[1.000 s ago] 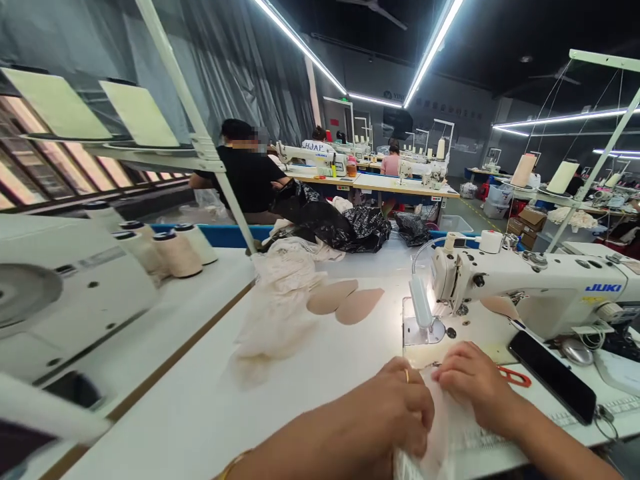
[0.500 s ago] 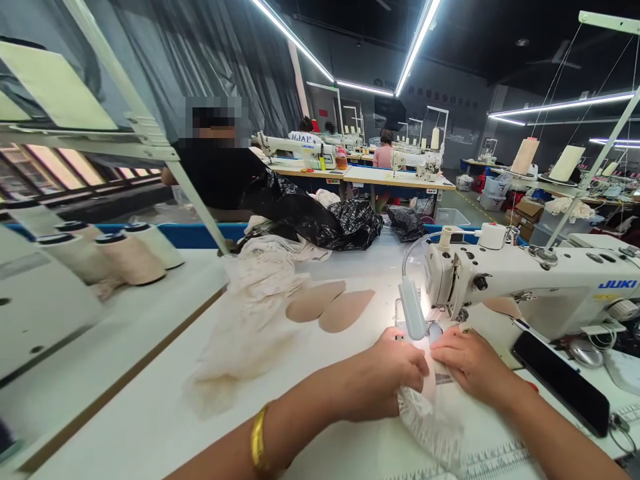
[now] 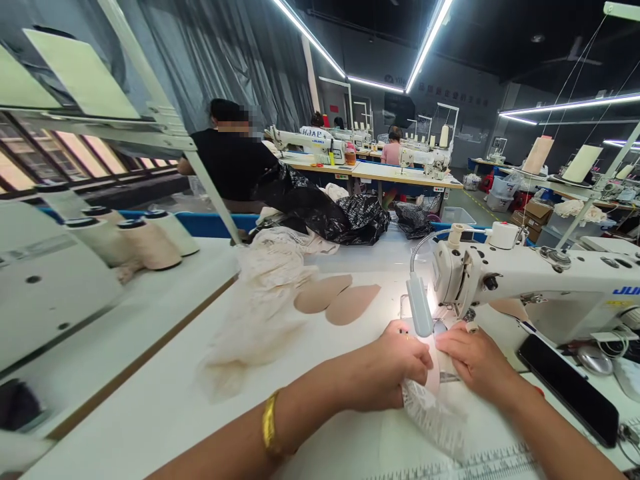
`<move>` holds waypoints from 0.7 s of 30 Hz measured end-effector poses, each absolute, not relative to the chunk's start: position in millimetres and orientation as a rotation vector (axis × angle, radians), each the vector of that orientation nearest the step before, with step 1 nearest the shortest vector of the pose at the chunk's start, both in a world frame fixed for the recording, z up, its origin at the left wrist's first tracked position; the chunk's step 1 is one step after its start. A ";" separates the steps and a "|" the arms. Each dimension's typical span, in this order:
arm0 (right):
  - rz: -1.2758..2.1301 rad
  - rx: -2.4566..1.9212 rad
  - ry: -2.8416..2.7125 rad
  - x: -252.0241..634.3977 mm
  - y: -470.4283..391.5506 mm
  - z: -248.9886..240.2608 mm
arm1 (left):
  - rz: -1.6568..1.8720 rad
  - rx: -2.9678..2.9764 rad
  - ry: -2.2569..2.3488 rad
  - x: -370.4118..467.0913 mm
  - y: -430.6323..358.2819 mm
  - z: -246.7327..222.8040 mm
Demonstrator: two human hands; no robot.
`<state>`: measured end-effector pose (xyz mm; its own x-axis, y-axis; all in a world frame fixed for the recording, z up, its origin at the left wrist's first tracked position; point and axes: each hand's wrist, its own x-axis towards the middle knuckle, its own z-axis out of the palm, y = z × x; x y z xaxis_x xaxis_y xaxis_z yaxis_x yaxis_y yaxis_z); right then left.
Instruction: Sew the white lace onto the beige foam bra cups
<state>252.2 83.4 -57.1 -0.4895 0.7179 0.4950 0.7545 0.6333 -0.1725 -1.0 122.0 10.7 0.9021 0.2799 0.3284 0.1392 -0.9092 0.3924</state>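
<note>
Both hands press a piece of pale lace fabric [image 3: 434, 413] flat on the white counter [image 3: 165, 413]: the left hand [image 3: 395, 373] grips its near edge with fingers curled, the right hand [image 3: 473, 363] lies on top, fingers closed. Just beyond the hands stands a white sewing machine [image 3: 540, 283] with its lamp [image 3: 419, 313] lit. Further out from the left hand lie two tan pads [image 3: 337, 301] and a heap of cream fabric [image 3: 265, 300]; a black phone [image 3: 567, 387] lies past the right hand.

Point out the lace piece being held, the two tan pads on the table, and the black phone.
lace piece [image 3: 433, 417], head view, on the white lace hanging below both hands.
tan pads [image 3: 353, 304], head view, middle of the nearer pad.
black phone [image 3: 570, 390], head view, centre of its dark screen.
</note>
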 end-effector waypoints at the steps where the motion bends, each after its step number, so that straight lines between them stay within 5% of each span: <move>1: -0.089 -1.147 -2.325 252.3 83.4 -57.1 | 0.500 2.707 0.290 -0.5 121.6 12.1; 21: -0.084 -1.147 -2.331 255.4 81.0 -57.9 | 0.450 2.837 0.307 0.3 142.7 7.7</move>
<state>255.4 81.0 -57.9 -0.4951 0.7178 0.4896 0.7513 0.6367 -0.1737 0.3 142.7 7.7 0.9301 0.2441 0.2743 0.1663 -0.9461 0.2779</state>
